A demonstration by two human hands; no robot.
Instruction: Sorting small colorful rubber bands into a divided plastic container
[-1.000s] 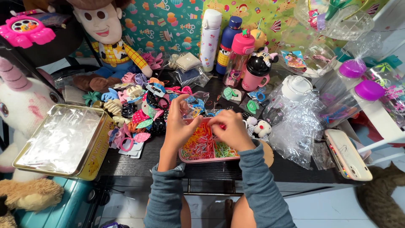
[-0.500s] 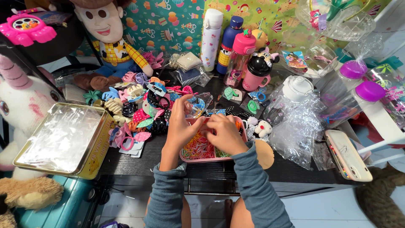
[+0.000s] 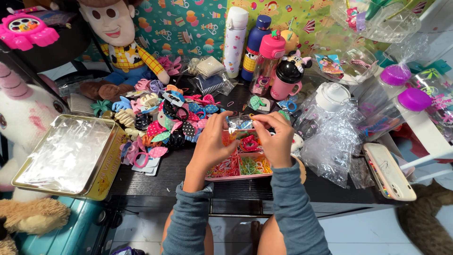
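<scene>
While both hands meet above the pink compartment tray [image 3: 238,175], this looks like the picking-and-sorting stage of the work: something tiny is pinched between them at the far edge of the tray. Left hand [image 3: 211,141] is curled, fingers bent inward toward a small pale packet or clip [image 3: 237,124] held at the fingertips; right hand [image 3: 276,139] is curled just the same, thumb and forefinger closed on the other end of it, with a thin yellow elastic loop [image 3: 251,115] showing just above. Neither hand is spread open, both are pinching, and what exactly the little piece is I cannot tell, it's too small. The tray sits on the dark desk [image 3: 160,177] right under the wrists, its sections full of orange, pink and green rubber bands. Judging from this, the next move calls for a fine fingertip grip and a steady pull, keeping the piece over the tray so nothing drops among the clutter. Just to the left lies a heap of hair clips and bows [image 3: 160,120], beyond that a gold tin [image 3: 71,156]; crinkled plastic bags [image 3: 330,137] sit to the right.
</scene>
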